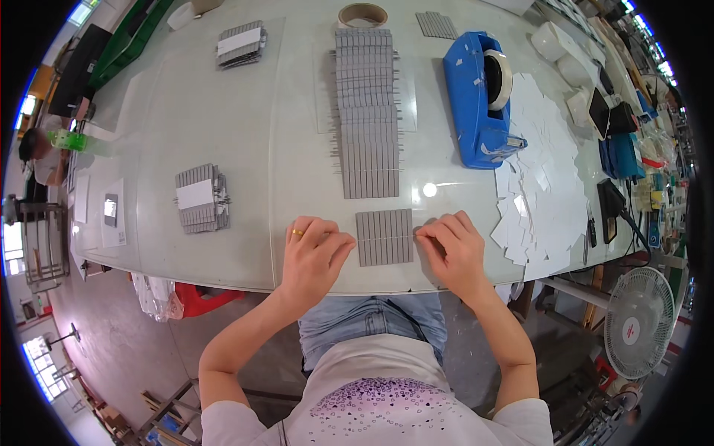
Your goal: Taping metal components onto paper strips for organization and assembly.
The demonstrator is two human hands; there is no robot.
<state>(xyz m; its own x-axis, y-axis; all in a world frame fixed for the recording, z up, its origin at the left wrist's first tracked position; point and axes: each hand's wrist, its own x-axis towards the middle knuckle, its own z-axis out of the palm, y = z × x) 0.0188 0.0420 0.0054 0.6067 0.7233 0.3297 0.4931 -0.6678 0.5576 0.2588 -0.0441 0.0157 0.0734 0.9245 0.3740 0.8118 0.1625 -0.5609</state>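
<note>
Left hand [311, 249] and right hand [450, 245] pinching opposite edges of small grey ribbed slat block [384, 237] on pale glass-topped table [223, 111]. Best squeezed evenly, slats kept flush.

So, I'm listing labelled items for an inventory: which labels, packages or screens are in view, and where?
Bundle of grey strips, left of the hands: white rectangular label across it.
Second bundle, far left: white label band.
Pile of blank white paper slips, right side.
Dark phone-like screen, far right, tilted.
</note>
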